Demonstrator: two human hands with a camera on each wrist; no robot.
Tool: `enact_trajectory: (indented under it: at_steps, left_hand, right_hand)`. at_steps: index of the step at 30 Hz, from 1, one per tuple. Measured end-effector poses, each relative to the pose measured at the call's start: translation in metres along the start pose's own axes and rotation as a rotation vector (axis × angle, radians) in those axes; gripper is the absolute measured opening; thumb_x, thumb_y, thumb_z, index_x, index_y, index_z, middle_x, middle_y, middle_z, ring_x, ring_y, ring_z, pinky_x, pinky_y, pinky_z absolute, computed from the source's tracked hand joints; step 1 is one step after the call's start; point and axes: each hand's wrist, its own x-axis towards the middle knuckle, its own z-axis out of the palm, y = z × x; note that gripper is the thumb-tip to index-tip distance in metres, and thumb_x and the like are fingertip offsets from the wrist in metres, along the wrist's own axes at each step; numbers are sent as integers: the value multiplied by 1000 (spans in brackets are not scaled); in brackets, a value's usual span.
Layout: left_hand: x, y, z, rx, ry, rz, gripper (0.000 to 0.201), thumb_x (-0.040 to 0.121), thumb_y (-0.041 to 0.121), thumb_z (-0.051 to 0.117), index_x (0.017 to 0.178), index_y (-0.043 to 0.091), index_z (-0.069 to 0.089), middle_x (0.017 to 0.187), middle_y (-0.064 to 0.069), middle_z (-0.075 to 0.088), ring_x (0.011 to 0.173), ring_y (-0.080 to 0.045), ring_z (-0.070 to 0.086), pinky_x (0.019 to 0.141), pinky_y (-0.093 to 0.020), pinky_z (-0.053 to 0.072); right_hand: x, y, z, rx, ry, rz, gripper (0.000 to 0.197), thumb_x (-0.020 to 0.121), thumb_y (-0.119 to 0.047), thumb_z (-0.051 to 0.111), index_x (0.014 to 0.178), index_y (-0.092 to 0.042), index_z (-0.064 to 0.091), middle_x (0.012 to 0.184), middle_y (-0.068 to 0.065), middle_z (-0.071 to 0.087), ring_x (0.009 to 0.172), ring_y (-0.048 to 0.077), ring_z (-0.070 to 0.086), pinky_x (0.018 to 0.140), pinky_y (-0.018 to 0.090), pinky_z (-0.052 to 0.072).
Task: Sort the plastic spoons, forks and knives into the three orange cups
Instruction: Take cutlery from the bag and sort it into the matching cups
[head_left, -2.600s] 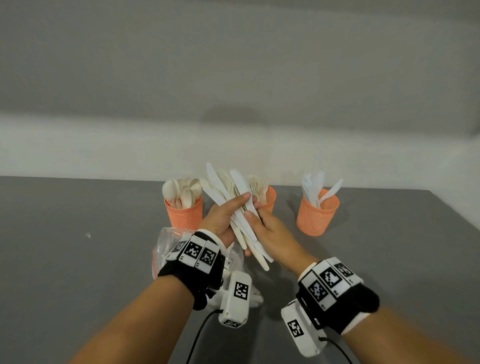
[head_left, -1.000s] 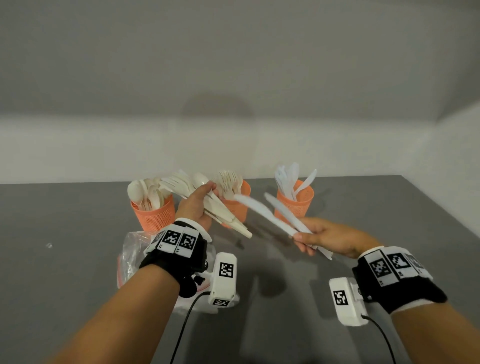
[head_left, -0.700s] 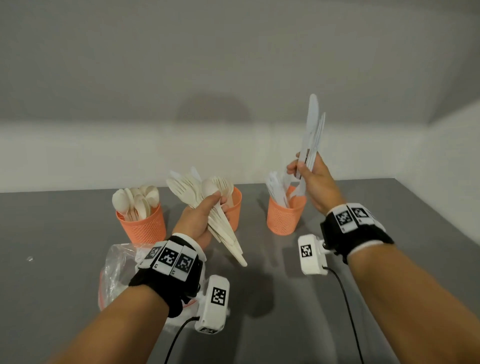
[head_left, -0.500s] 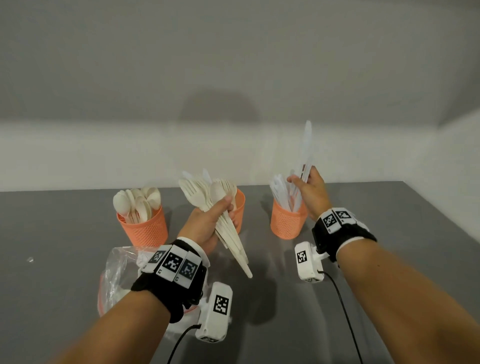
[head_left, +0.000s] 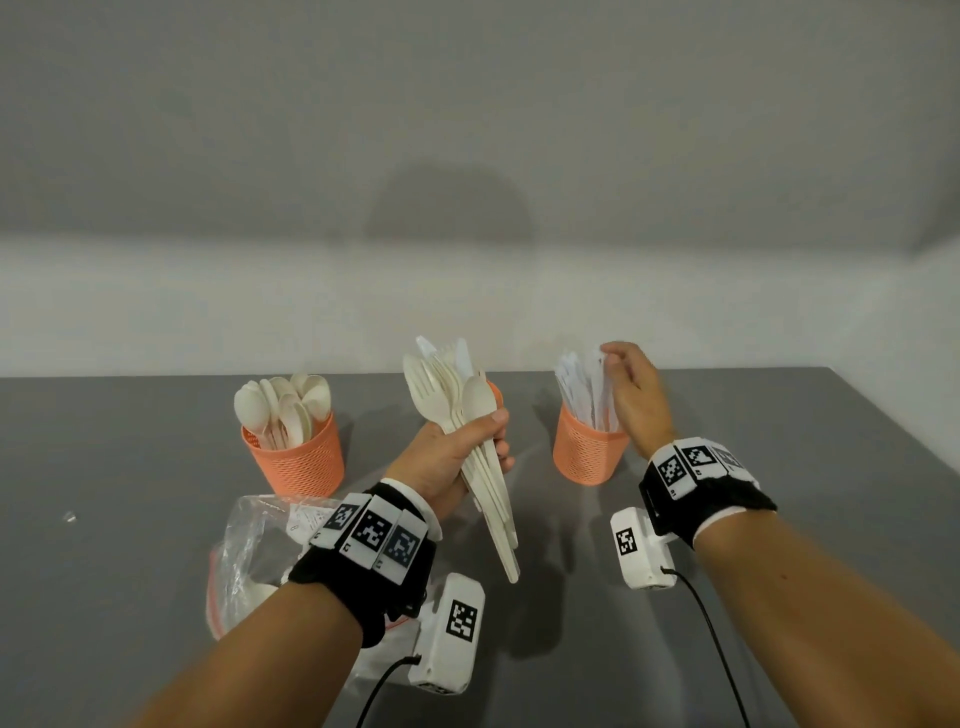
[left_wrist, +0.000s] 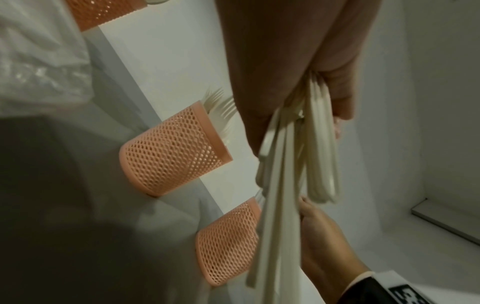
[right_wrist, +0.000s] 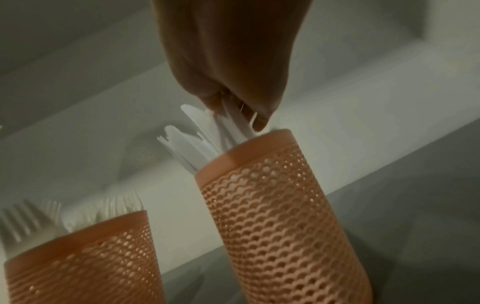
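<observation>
Three orange mesh cups stand in a row on the grey table (head_left: 130, 467). The left cup (head_left: 293, 457) holds spoons. The middle cup (left_wrist: 171, 156) holds forks and is mostly hidden in the head view behind my left hand's bundle. The right cup (head_left: 589, 447) (right_wrist: 280, 216) holds white knives (right_wrist: 197, 144). My left hand (head_left: 483, 436) grips a mixed bundle of cutlery (head_left: 467, 405) (left_wrist: 285, 164) above the table, handles pointing down. My right hand (head_left: 610, 364) (right_wrist: 233, 111) is over the right cup, and its fingertips pinch the tops of knives that stand in it.
A crumpled clear plastic bag (head_left: 254, 556) lies near the front, under my left wrist. A white wall rises just behind the cups. The table's right edge (head_left: 883, 426) runs close beyond the right cup. A small scrap (head_left: 69, 517) lies far left.
My right hand drew two knives from the bundle, swung them right, raised them upright and lowered them into the right cup. My left hand kept its bundle and tilted it more upright.
</observation>
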Motion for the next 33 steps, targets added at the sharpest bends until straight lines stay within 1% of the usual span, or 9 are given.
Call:
enact_trajectory:
  at_steps: [4,7,11,14,16,19,21,24,33]
  left_hand:
    - [0,2,3,-44,-76,5,12,83,8,59,83,11,47,69,-7,43,60,-15,51,62,-26,48]
    - [-1,4,4,-88,-109,13,15,80,1,57,87,10,47,74,-5,50,64,-14,54,63,-24,48]
    - [-5,7,6,-22,-132,34,23,70,6,67,87,8,51,69,-4,54,56,-14,53,63,-28,47]
    - [-8,8,8,40,-131,24,32,64,12,72,90,5,53,60,-3,55,52,-15,53,62,-29,49]
    - [-8,8,6,68,-105,41,38,63,13,72,93,2,52,58,-3,53,55,-18,51,60,-29,49]
    - [-7,9,1,79,-98,50,25,66,12,68,84,4,54,59,-9,46,61,-25,46,61,-29,47]
    - [-7,10,-1,77,-93,48,15,67,8,66,76,6,55,60,-11,45,62,-26,45,61,-29,46]
    - [-8,10,-2,113,-108,49,10,67,7,64,71,7,56,59,-8,49,61,-25,46,60,-28,46]
    - [-11,5,0,141,-114,-17,23,63,1,64,83,3,52,63,-6,50,54,-15,49,53,-24,46]
  right_hand:
    - [2,-7,3,-270,-103,-113,26,97,-7,36,111,-4,58,115,13,57,112,27,51,90,23,36]
    - [-3,-31,3,-297,-40,-223,30,96,-12,42,125,-11,51,129,9,46,120,20,42,98,28,36]
    - [-26,-76,14,-102,-173,-296,14,91,-11,55,100,-16,64,100,-5,57,88,-5,53,78,11,40]
    - [-45,-101,22,71,-362,-274,6,86,-7,62,87,-8,68,83,-3,62,75,0,55,71,11,43]
    - [-53,-109,27,158,-432,-216,2,84,-7,65,86,-8,66,77,4,63,74,12,57,74,23,49]
    - [-58,-109,35,137,-380,-169,13,83,-12,67,88,-19,58,76,15,60,69,26,56,72,38,52]
    - [-61,-110,37,155,-370,-149,7,85,-13,65,85,-15,58,73,10,58,67,21,56,65,30,50]
    - [-65,-110,41,167,-415,-66,11,89,-16,60,83,-7,64,68,1,59,55,0,54,54,11,42]
    - [-64,-114,41,132,-411,-60,11,86,-1,59,80,-9,64,74,5,60,64,11,54,57,12,45]
